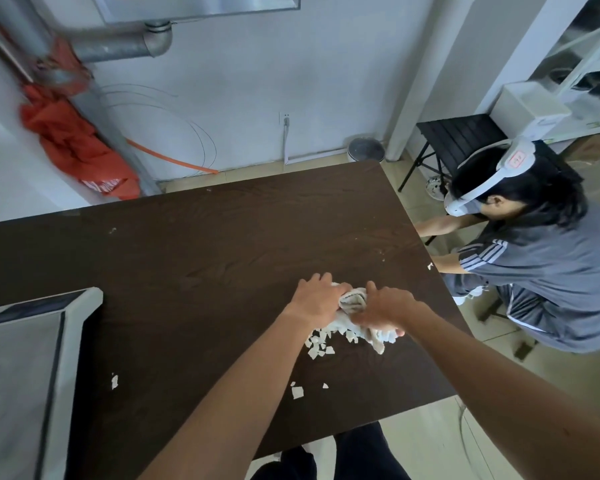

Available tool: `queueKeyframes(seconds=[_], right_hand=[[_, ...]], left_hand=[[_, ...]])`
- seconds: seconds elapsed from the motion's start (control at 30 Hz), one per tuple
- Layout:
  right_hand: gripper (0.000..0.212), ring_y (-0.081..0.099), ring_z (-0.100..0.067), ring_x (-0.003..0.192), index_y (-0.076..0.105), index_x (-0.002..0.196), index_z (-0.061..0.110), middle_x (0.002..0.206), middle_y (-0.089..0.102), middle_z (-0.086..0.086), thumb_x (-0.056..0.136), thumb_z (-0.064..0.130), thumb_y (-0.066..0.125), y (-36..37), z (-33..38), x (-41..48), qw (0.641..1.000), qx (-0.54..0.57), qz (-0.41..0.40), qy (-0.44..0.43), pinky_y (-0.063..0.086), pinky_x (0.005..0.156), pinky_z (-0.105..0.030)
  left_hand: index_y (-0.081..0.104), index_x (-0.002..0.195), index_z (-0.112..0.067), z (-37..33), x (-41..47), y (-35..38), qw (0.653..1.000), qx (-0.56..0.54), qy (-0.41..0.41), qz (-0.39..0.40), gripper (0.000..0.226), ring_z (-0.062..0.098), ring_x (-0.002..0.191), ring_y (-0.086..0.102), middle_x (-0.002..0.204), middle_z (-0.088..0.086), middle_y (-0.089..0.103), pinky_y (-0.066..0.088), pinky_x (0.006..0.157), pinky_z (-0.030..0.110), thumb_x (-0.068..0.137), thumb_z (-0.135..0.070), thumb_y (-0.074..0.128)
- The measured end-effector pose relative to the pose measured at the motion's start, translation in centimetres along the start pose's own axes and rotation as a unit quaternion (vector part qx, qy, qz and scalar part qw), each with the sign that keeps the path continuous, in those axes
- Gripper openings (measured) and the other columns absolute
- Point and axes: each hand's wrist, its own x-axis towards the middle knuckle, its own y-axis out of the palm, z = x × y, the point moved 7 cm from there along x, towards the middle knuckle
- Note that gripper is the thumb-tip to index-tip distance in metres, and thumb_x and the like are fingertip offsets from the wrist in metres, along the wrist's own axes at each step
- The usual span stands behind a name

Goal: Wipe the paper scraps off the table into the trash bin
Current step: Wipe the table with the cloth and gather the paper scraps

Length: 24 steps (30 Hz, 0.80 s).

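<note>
A crumpled white cloth (354, 301) lies on the dark wooden table (194, 258), right of its middle. My left hand (317, 296) grips the cloth's left part, fingers curled over it. My right hand (381, 311) grips its right part, with a cloth end hanging out below the hand. A heap of white paper scraps (321, 342) lies just in front of the cloth. Loose scraps sit nearer me: one scrap (297, 392) and a lone scrap (114, 381) at the left. A grey round trash bin (366, 149) stands on the floor beyond the table's far right corner.
A person in a grey shirt (534, 268) with a white headset crouches by the table's right edge. A grey framed panel (32, 358) lies on the table's left part. A black chair (458, 140) and white shelving stand at the back right. An orange cloth (73, 140) hangs on pipes at left.
</note>
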Motion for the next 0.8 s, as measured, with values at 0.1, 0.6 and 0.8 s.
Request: queueKeyframes(seconds=[0.1,0.6,0.8], right_hand=[[0.075,0.055,-0.020,0.066,0.037,0.133,0.013,0.105,0.062,-0.002,0.085,0.068,0.052,0.4,0.4,-0.6,1.000,-0.009,0.016,-0.010,0.052,0.071,-0.033],[0.047,0.064,-0.030,0.090,0.043,0.115,0.020,0.092,0.067,-0.001,0.082,0.052,0.055,-5.5,1.1,4.5,0.998,-0.013,-0.011,-0.058,0.045,0.075,-0.035],[0.050,0.057,-0.037,0.116,0.038,0.139,0.021,0.128,0.052,-0.014,0.094,0.040,0.050,-8.8,4.0,8.5,0.989,-0.001,-0.079,-0.125,0.043,0.093,-0.042]], left_hand=[[0.040,0.146,-0.035,0.2,-0.4,0.1,1.000,-0.001,0.023,0.008,0.051,0.031,0.120,0.047,0.128,0.010,0.049,0.042,0.098,0.051,0.099,-0.023,0.055],[0.045,0.138,-0.017,5.3,2.5,-2.9,0.993,-0.063,-0.082,-0.062,0.042,0.031,0.119,0.051,0.130,0.014,0.048,0.050,0.094,0.046,0.101,-0.036,0.051],[0.044,0.136,-0.017,9.4,3.2,-3.2,0.975,-0.079,-0.187,-0.088,0.042,0.031,0.115,0.052,0.127,0.015,0.050,0.048,0.089,0.043,0.103,-0.043,0.043]])
